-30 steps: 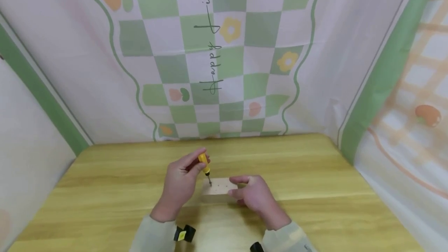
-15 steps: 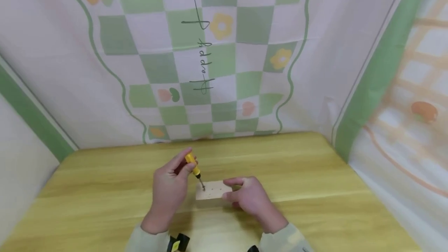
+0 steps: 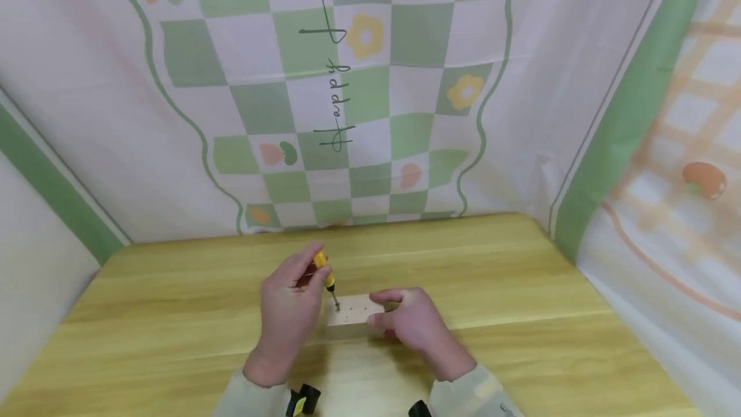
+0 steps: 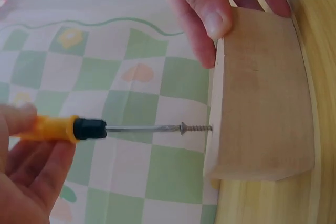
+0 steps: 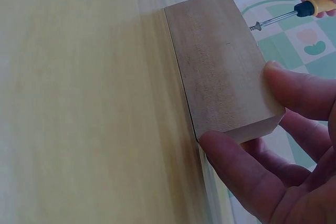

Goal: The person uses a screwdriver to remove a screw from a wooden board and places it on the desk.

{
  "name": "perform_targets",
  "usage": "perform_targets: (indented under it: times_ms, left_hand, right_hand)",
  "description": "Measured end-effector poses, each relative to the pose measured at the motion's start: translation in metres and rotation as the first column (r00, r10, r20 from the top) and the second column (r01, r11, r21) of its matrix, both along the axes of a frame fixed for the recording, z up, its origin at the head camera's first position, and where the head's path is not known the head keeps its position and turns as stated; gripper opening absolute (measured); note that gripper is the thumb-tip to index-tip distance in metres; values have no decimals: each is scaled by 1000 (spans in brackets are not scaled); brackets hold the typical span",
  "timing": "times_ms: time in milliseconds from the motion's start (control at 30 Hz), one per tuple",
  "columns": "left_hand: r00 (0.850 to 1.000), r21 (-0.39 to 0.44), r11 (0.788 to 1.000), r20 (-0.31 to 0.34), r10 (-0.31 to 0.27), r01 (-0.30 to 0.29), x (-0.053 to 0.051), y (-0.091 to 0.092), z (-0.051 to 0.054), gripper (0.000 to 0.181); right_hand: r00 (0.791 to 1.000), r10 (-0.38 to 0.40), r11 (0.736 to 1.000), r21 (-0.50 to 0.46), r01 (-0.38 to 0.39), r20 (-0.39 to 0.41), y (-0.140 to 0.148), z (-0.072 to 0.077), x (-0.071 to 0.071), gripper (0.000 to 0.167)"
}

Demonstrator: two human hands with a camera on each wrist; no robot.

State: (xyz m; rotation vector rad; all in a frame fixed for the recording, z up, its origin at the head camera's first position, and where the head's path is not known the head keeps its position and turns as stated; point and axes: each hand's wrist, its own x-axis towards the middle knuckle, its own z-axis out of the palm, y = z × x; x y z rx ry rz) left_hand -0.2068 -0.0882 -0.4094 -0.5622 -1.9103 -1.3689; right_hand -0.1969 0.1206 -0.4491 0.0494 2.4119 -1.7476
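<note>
A: Here we are at the table [image 3: 521, 288], and the wooden block [image 3: 354, 315] sits on it right in front of the person, between both hands! What are the fingers doing?

B: Both sets are busy! The left hand [image 3: 289, 304] pinches the yellow handle of the screwdriver [image 4: 90, 128], thumb and fingers curled round it, while the right hand [image 3: 413, 320] grips the block's right end.

A: And how far along are we?

B: Early, I'd call it! The screw [image 4: 197, 128] stands at the left part of the top face, its tip at the wood and a good run of thread in plain sight. Started at best; how much is buried, I can't tell.

A: So that exposed thread is what's left?

B: By my reading, yes! There are small dark dots [image 3: 350, 309] along the top too, but holes or marks? Too small to call.

A: Give us the angles!

B: The block's long axis runs left to right across the person's front, dotted face up. The screwdriver points down at that face, handle leaning up and left in the head view, tip meeting the screw head. And from the left wrist, shaft and screw make one line, nearly square to the wood
</note>
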Motion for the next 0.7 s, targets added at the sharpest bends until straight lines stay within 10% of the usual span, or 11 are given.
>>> perform_targets:
  times_ms: [267,433,700]
  left_hand:
    - [953,39,960,120,-280,277,-3,-5,2,36]
    - [966,73,978,154,-207,198,-1,-6,3,33]
    - [995,29,996,39,-90,89,0,-3,1,33]
  right_hand:
    - [1000,-8,1000,6,8,23,2,1,-1,37]
    - [1000,0,1000,-4,0,20,-1,2,0,38]
    - [1000,-1,1000,-7,1,20,-2,3,1,39]
